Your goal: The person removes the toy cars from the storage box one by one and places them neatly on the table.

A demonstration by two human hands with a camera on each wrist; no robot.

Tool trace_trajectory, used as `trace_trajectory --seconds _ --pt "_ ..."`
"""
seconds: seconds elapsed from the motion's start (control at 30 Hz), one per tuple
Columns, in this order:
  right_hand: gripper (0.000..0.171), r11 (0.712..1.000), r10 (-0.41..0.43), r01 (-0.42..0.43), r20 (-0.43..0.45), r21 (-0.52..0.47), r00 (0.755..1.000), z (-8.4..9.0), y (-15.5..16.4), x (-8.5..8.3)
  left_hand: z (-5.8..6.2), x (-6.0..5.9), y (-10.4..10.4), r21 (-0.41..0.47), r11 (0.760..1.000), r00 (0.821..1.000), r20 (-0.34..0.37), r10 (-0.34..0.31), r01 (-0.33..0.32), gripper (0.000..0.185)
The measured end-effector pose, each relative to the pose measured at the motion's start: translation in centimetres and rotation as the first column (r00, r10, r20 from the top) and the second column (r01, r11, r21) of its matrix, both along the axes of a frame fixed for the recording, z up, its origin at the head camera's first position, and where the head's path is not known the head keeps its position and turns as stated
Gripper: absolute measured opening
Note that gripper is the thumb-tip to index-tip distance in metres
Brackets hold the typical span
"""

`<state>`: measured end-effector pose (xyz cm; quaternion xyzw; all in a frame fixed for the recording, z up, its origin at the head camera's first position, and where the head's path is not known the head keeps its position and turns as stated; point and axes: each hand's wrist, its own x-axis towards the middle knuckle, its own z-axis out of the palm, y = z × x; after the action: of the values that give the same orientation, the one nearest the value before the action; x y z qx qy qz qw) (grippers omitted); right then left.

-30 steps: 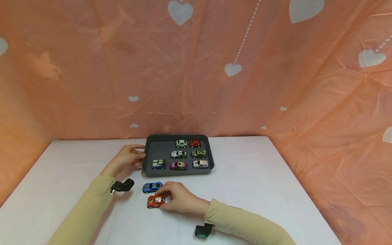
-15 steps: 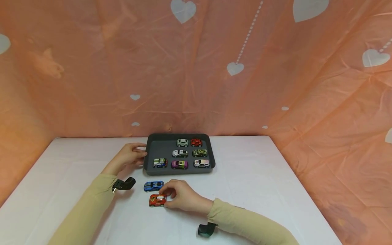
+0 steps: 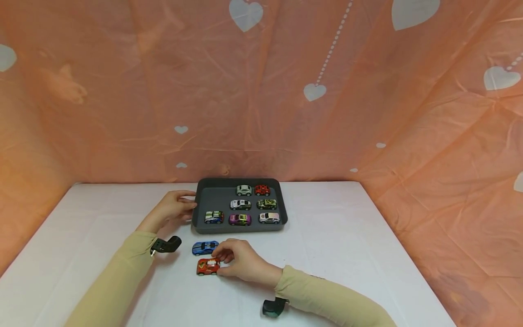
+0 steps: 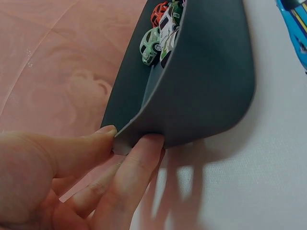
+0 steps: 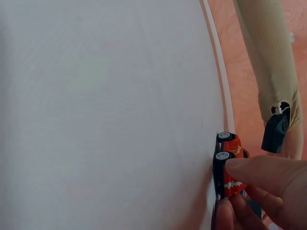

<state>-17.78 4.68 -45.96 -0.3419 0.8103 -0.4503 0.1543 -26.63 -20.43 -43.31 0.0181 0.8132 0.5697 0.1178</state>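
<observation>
- Red car (image 3: 208, 266): on the white table (image 3: 347, 236), near edge, just beside the blue car (image 3: 204, 248). I judge it light, hard, free-rolling; best taken by its sides.
- Right hand (image 3: 239, 262): pinches the red car.
- Left hand (image 3: 173, 208): pinches the grey tray (image 3: 212, 197) at its left rim.

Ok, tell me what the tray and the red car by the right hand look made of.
Tray: matte dark grey, likely soft rubber or silicone; its thin rim bends where the left hand pinches it.
Red car: glossy printed body, black wheels; metal or plastic, can't tell.
</observation>
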Motion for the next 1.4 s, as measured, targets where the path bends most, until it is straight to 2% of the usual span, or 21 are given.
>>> trace_trajectory --seconds 0.3,0.53,0.67,0.8,1.0,1.17,1.27,1.4 --pt "0.032 1.0 -0.008 0.008 -0.002 0.0 1.0 0.1 0.0 0.1 -0.2 -0.1 0.1 0.049 0.999 1.0 0.001 0.002 -0.002 0.049" --pt "0.032 1.0 -0.006 0.006 -0.009 0.007 1.0 0.2 0.0 0.0 -0.1 -0.1 0.1 0.051 0.999 1.0 0.0 -0.002 0.002 0.048" --pt "0.034 1.0 0.001 -0.001 -0.007 0.023 1.0 0.6 0.3 -0.3 -0.1 -0.1 0.2 0.047 0.999 1.0 0.001 -0.003 0.003 0.049" --pt "0.035 0.999 0.023 -0.022 -0.042 0.03 0.999 1.8 0.7 -1.0 0.0 -0.1 0.2 0.034 0.999 1.0 0.003 -0.004 0.004 0.05" --pt "0.035 0.997 0.042 -0.046 -0.069 -0.055 0.997 4.6 1.1 -2.8 0.1 0.0 -0.1 0.019 1.0 1.0 0.015 -0.003 0.003 0.051" --pt "0.037 0.992 0.06 -0.06 0.0 -0.11 0.998 6.5 1.1 -5.1 0.0 0.2 -0.4 0.019 1.0 1.0 0.016 -0.002 0.002 0.051" --pt "0.038 0.99 0.08 -0.075 0.039 -0.119 0.996 7.4 1.0 -6.4 -0.1 0.3 -0.6 0.023 1.0 1.0 0.02 0.0 0.0 0.051" --pt "0.041 0.991 0.104 -0.1 0.044 -0.085 0.994 8.1 0.6 -7.9 -0.1 0.2 -0.7 0.049 0.999 1.0 0.015 0.003 -0.004 0.051"
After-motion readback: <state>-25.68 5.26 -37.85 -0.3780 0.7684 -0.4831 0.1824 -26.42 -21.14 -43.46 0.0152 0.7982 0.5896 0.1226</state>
